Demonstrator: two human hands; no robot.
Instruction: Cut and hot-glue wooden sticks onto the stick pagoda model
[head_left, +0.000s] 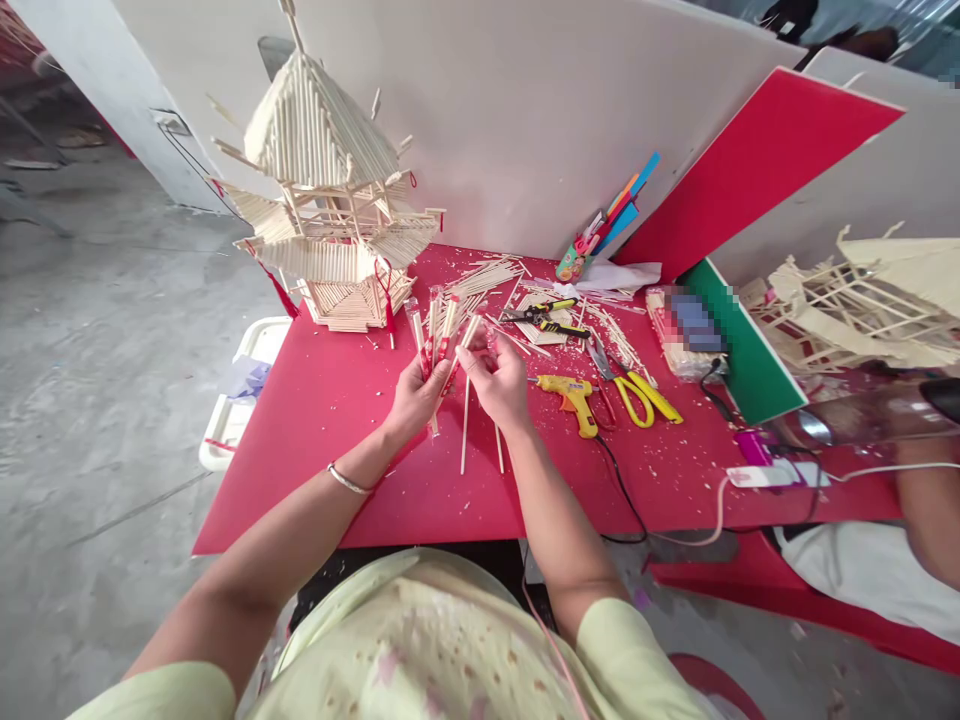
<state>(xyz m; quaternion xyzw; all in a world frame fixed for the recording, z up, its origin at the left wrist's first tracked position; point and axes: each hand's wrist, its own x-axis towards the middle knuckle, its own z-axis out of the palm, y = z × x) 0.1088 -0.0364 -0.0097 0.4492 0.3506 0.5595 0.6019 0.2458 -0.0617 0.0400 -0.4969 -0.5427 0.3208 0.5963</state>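
Note:
My left hand [417, 398] is closed around a fanned bunch of chopsticks in clear wrappers with red print [430, 335]. Close beside it, my right hand [501, 385] pinches the chopsticks at the bunch's right side, with crumpled clear film at its fingers. Two bare sticks [464, 430] slant down below my hands; whether they are held or lie on the table I cannot tell. Behind my hands, loose chopsticks [487, 278] are heaped on the red table [322, 440]. A pagoda model made of sticks [322, 260] with red tassels stands at the back left.
Right of my hands lie a yellow glue gun [574, 398], yellow-handled pliers [637, 395] and black-yellow cutters [551, 315]. Farther back are a pen cup [574, 262] and a chopstick pack [682, 350]. A green board [750, 350], power strip [776, 475] and another person's arm [930, 500] are at right.

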